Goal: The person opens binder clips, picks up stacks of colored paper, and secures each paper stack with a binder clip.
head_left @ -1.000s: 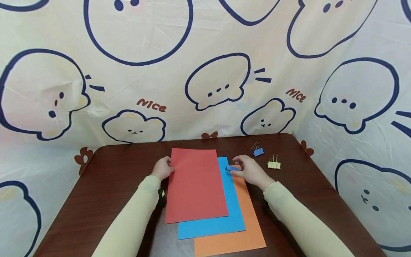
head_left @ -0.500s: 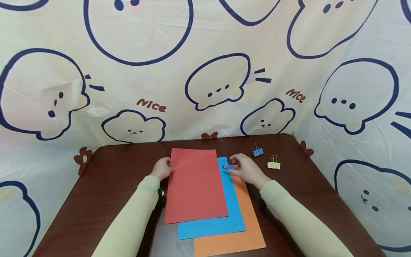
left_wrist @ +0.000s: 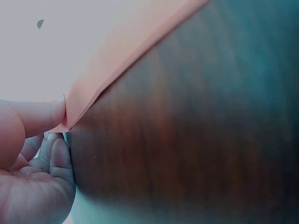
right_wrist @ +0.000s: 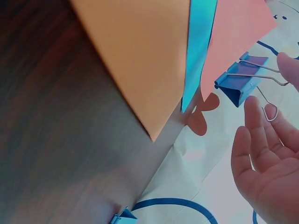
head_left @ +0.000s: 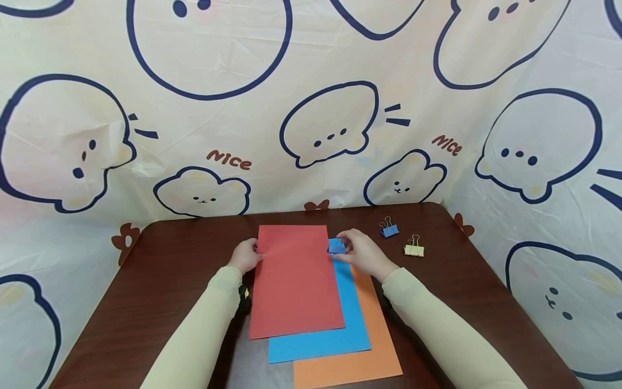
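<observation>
A red sheet of paper lies overlapping a blue sheet, with an orange sheet beneath, fanned toward the lower right. My left hand pinches the red sheet's left edge; the left wrist view shows the thumb on top and curled fingers underneath. A blue binder clip is in my right hand, close to the red sheet's upper right edge and over the blue sheet's top. In the right wrist view, thumb and fingers are at the wire handles of this binder clip.
Another blue binder clip and a pale yellow binder clip stand at the back right of the dark wood table. A greyish surface shows below the sheets. Printed cloth hangs behind the table.
My right hand has moved left with the blue binder clip, from over the orange and blue sheets to beside the red sheet's edge. The left hand stays in place.
</observation>
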{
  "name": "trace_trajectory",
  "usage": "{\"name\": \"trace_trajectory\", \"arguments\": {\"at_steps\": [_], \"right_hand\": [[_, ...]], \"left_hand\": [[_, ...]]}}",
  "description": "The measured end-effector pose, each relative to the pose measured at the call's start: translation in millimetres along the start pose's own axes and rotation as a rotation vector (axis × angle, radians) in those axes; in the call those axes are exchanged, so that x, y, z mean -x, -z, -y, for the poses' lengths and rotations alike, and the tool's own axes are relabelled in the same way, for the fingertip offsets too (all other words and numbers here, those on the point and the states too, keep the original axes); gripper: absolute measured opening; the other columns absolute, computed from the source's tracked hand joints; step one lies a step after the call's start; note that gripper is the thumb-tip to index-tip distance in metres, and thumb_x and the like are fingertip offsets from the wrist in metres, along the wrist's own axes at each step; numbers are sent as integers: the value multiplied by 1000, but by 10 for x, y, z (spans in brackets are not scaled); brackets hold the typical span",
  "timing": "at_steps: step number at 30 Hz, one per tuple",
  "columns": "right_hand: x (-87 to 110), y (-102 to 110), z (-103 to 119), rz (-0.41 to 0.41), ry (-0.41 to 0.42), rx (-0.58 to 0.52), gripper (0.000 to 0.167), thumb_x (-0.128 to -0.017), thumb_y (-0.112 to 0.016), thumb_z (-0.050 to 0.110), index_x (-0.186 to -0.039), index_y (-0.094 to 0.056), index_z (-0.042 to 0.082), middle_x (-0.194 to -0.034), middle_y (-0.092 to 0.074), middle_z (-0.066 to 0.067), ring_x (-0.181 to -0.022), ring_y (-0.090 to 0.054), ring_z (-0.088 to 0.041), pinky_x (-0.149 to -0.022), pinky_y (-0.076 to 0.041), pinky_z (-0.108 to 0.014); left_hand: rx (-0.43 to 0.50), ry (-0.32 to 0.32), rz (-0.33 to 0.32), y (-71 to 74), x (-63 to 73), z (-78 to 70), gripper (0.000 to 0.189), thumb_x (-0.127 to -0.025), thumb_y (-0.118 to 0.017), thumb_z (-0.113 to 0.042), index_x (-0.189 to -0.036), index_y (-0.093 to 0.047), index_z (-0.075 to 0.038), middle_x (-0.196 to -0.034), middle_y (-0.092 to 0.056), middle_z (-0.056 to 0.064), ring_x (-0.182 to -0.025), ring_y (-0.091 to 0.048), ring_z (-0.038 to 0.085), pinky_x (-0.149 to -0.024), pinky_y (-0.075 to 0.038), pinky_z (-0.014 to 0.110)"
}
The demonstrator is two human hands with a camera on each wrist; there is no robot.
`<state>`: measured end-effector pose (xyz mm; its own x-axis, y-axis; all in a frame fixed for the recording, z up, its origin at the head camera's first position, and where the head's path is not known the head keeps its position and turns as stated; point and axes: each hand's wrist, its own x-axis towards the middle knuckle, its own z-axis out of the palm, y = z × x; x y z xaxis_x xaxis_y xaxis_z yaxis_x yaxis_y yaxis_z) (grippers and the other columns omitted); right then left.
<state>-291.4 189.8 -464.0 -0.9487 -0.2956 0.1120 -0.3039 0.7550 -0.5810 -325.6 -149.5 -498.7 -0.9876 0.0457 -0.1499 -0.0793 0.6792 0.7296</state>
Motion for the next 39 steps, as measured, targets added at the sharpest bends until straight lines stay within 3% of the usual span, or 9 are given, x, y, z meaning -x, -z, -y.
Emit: {"name": "trace_trajectory", "arguments": {"at_steps": [14, 24, 34, 39], "right_hand": [[-105, -33, 59, 22, 42, 25, 52, -89, -83, 24, -134, -62, 5, -113, -64, -5, -93, -60, -17, -80, -57, -28], [-210, 36, 155, -10, 52, 13, 51, -91, -81, 20, -135, -61, 3, -121, -63, -8, -111, -62, -24, -98, -57, -39], [-348, 159, 221, -12, 67, 36, 53, -89, -83, 22, -135, -62, 2, -122, -64, -11, -112, -62, -26, -101, -55, -41], [-415, 157, 243, 2, 71, 56, 54, -90, -82, 28, -136, -61, 8, -125, -65, -9, -115, -62, -24, -103, -54, -41]], "left_hand": [[15, -6, 18, 22, 22, -21, 39, -98, -68, -6, -133, -57, 8, -122, -65, 25, -101, -62, 33, -94, -56, 47], [22, -4, 18, 10, 9, -16, 42, -99, -67, -7, -136, -55, 8, -126, -64, 26, -105, -63, 35, -97, -56, 50], [5, -23, 8, -7, -4, 0, 42, -99, -67, -6, -136, -55, 9, -126, -65, 27, -105, -63, 36, -97, -55, 51], [-8, -34, 5, -16, 8, 21, 41, -99, -67, -6, -136, -55, 9, -126, -65, 27, -106, -63, 36, -98, -55, 52]]}}
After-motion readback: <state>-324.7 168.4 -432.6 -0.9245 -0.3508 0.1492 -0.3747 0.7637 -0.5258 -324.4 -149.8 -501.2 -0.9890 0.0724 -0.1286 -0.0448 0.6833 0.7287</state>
